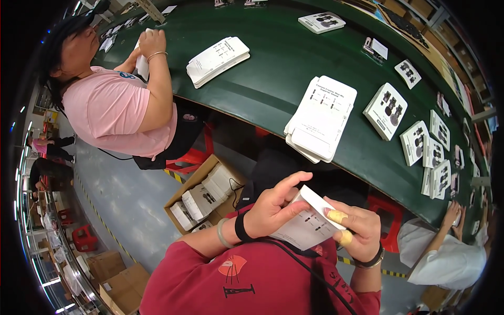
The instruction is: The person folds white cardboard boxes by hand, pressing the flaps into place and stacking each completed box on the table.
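In front of my chest I hold a thin white printed box [300,234], tilted, with small dark pictures on its face. My left hand [273,210] grips its left side, thumb across the printed face and forefinger stretched out past the upper edge. My right hand [357,228] clasps the upper right end; yellow tape wraps two of its fingers. The fingers behind the box are hidden. Beyond my hands, a stack of flat white printed cartons [325,118] lies at the near edge of the green table [262,68].
Another stack of flat cartons [218,59] lies farther left, near a person in a pink shirt [113,105]. Finished-looking white boxes [386,110] stand on the right. An open brown carton [181,202] holding white boxes sits below the table, by a red stool [386,220].
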`<state>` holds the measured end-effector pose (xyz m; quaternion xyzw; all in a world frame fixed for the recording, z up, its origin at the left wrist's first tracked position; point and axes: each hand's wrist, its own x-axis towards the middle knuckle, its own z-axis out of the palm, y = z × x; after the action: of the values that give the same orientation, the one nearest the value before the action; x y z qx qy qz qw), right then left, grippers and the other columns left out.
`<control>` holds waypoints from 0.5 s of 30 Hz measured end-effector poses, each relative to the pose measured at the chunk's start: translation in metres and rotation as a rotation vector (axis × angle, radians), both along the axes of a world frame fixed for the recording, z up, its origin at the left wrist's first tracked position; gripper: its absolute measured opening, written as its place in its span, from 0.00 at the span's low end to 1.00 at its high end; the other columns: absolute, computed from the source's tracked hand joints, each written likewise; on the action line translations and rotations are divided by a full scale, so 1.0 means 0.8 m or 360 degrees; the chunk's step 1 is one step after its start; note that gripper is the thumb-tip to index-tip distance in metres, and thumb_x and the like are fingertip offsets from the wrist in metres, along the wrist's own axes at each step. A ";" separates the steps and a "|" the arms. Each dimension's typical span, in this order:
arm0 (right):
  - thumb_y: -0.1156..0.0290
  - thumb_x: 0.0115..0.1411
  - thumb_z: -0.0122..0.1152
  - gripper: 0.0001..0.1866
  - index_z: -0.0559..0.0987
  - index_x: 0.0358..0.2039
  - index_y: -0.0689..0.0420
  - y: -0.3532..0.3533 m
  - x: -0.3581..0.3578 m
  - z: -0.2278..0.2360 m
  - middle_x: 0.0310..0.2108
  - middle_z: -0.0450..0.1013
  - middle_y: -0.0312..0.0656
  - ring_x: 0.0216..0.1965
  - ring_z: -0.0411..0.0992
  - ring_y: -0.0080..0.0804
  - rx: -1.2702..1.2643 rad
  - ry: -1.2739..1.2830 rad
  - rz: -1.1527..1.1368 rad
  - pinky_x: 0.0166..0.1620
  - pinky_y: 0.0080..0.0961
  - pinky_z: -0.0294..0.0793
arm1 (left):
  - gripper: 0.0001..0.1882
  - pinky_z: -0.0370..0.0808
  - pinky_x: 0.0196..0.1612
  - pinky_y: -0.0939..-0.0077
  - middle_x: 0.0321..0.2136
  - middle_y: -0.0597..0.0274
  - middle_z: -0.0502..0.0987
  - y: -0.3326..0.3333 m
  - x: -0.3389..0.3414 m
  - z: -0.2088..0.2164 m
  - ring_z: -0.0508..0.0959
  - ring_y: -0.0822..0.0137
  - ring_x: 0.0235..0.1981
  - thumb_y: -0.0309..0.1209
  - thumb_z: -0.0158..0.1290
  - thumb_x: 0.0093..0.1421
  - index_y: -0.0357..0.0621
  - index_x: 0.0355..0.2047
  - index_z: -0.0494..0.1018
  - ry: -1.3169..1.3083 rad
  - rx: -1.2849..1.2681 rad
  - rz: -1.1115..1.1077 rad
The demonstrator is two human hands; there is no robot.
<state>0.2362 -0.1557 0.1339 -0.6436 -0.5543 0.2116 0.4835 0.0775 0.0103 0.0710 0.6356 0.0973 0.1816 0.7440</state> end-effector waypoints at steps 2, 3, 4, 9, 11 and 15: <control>0.80 0.55 0.61 0.14 0.82 0.43 0.64 0.000 -0.004 -0.003 0.36 0.80 0.50 0.33 0.79 0.32 -0.0053 0.0176 -0.0037 0.37 0.21 0.75 | 0.23 0.72 0.36 0.83 0.30 0.64 0.78 0.012 0.004 0.000 0.76 0.78 0.32 0.26 0.53 0.66 0.37 0.60 0.63 -0.0054 0.0217 -0.0053; 0.79 0.56 0.62 0.14 0.82 0.44 0.63 0.000 -0.006 -0.004 0.35 0.80 0.50 0.33 0.79 0.32 -0.0082 0.0266 -0.0060 0.37 0.21 0.75 | 0.23 0.71 0.37 0.84 0.31 0.63 0.79 0.021 0.007 -0.001 0.76 0.78 0.32 0.24 0.52 0.67 0.37 0.60 0.63 -0.0113 0.0437 -0.0102; 0.79 0.56 0.62 0.14 0.82 0.44 0.63 0.000 -0.009 -0.002 0.35 0.80 0.50 0.33 0.79 0.32 -0.0100 0.0277 -0.0076 0.37 0.21 0.75 | 0.23 0.71 0.38 0.85 0.32 0.63 0.80 0.026 0.009 0.000 0.76 0.79 0.33 0.23 0.50 0.67 0.37 0.61 0.63 -0.0170 0.0649 -0.0152; 0.77 0.58 0.62 0.16 0.80 0.48 0.63 0.010 -0.003 0.006 0.35 0.80 0.47 0.34 0.79 0.32 -0.0444 0.0100 -0.0258 0.38 0.20 0.75 | 0.16 0.70 0.37 0.86 0.32 0.67 0.77 0.045 0.021 0.024 0.74 0.82 0.33 0.24 0.50 0.66 0.37 0.54 0.69 0.0342 -0.0206 -0.0402; 0.77 0.60 0.60 0.16 0.79 0.50 0.63 0.011 0.004 0.003 0.35 0.80 0.45 0.34 0.78 0.28 -0.0557 0.0102 -0.0182 0.38 0.19 0.74 | 0.14 0.69 0.36 0.86 0.33 0.69 0.75 0.062 0.033 0.038 0.72 0.83 0.34 0.25 0.49 0.66 0.38 0.52 0.70 0.0512 -0.0070 -0.0571; 0.74 0.65 0.58 0.16 0.78 0.52 0.62 0.009 0.008 -0.001 0.36 0.80 0.45 0.36 0.78 0.25 -0.0515 0.0541 -0.0224 0.40 0.21 0.75 | 0.08 0.62 0.28 0.86 0.26 0.74 0.71 0.061 0.062 0.024 0.66 0.86 0.27 0.27 0.49 0.67 0.40 0.45 0.70 0.0372 -0.0227 -0.0653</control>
<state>0.2424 -0.1483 0.1330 -0.7048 -0.3778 0.3685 0.4740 0.1274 0.0593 0.0899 0.6046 0.0642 -0.0555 0.7920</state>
